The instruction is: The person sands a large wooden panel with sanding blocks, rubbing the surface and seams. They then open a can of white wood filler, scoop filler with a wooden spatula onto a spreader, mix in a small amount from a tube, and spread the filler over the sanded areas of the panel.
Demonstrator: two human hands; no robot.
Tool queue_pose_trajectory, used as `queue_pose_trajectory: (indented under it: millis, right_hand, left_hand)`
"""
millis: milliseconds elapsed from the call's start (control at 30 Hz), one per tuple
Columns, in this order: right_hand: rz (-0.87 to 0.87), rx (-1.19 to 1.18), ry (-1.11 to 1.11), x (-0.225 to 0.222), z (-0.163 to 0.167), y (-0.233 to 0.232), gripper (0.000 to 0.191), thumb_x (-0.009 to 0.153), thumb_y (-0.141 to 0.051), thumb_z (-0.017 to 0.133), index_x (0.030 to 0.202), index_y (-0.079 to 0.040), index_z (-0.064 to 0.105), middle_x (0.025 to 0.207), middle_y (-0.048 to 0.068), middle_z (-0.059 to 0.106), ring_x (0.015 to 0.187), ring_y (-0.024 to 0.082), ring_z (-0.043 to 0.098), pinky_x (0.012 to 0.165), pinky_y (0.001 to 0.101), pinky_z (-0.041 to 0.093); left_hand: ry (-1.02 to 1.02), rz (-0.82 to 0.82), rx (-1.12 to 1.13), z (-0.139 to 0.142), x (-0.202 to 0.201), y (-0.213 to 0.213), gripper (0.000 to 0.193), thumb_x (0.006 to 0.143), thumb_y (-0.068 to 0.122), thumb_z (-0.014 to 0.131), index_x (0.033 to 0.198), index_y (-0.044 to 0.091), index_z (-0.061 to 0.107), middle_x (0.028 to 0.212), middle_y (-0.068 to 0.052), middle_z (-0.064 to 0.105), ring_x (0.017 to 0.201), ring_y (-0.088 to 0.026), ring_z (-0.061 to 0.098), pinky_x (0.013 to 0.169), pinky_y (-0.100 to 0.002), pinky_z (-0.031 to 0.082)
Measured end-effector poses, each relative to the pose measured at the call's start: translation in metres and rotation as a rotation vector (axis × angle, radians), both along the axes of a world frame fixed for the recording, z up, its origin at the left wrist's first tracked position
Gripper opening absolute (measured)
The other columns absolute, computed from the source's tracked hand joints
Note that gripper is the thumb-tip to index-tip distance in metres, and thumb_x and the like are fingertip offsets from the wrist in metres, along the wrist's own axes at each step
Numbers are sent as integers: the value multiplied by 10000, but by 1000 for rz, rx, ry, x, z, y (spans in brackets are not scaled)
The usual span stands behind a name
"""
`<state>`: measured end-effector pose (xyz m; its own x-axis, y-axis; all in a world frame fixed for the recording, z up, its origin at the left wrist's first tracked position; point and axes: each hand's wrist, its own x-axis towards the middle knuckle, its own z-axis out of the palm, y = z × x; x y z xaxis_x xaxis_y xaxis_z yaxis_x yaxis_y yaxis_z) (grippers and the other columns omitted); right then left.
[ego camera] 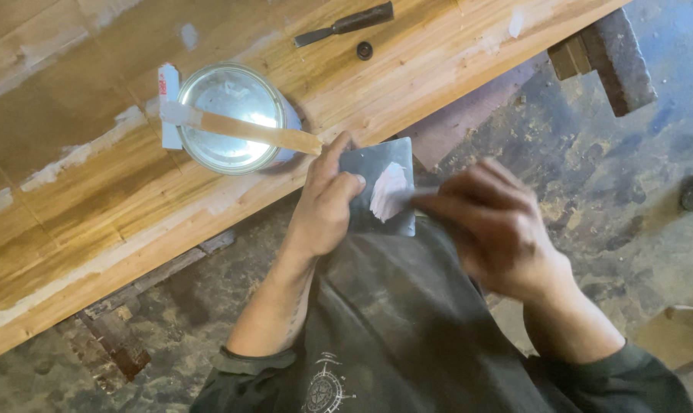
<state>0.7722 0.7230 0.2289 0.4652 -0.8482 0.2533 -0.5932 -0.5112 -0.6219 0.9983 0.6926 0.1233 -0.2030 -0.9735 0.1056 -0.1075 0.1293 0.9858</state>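
My left hand [325, 200] grips a small dark metal plate [373, 164] by its left edge, thumb on top. A smear of pale pinkish-white filler [388, 191] lies on the plate. My right hand [493, 222] is blurred and closed over a thin tool whose tip touches the filler; the tool itself is barely visible. Both hands are held just off the edge of the wooden tabletop [94, 199], above my dark-clothed lap.
An open metal tin [231, 116] sits on the tabletop with a wooden stir stick [247, 130] laid across it. A white tube [168, 88] lies beside the tin. A dark-handled putty knife [346, 23] and a small black cap [365, 50] lie farther back. Dusty floor lies below.
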Motion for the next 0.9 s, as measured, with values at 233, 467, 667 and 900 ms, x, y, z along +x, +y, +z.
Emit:
queue_pose_trajectory:
  millis: [233, 467, 667, 900]
  right_hand:
    - [14, -45, -41, 1, -11, -3, 196, 928, 58, 688, 1073, -16, 798, 891, 90, 704, 758, 177, 614, 627, 322, 505]
    - [-39, -18, 38, 2, -6, 1, 190, 858, -12, 731, 1042, -18, 777, 916, 89, 695, 834, 211, 618, 725, 378, 529]
    - [-78, -40, 66, -1, -6, -4, 194, 890, -20, 742, 1079, -12, 783, 914, 97, 691, 832, 221, 604, 720, 368, 502]
    - [-29, -57, 37, 0, -10, -8, 150, 930, 4, 728, 1062, -24, 793, 891, 100, 706, 778, 180, 608, 660, 337, 491]
  left_hand:
    - [-66, -34, 273, -6, 5, 4, 471, 843, 188, 545, 1209, -108, 538, 1049, -239, 605, 1022, -319, 593, 926, -378, 467]
    - [-85, 18, 250, -19, 4, 11, 680, 889, 220, 552, 1466, -119, 434, 1419, -276, 542, 1350, -361, 498, 1151, -399, 366]
    - [-44, -10, 476, -13, 5, 8, 654, 873, 210, 553, 1421, -143, 496, 1261, -316, 568, 1198, -395, 540, 1057, -423, 423]
    - [-89, 14, 177, -19, 3, 9, 672, 907, 198, 553, 1471, -145, 430, 1416, -279, 547, 1332, -341, 510, 1142, -386, 381]
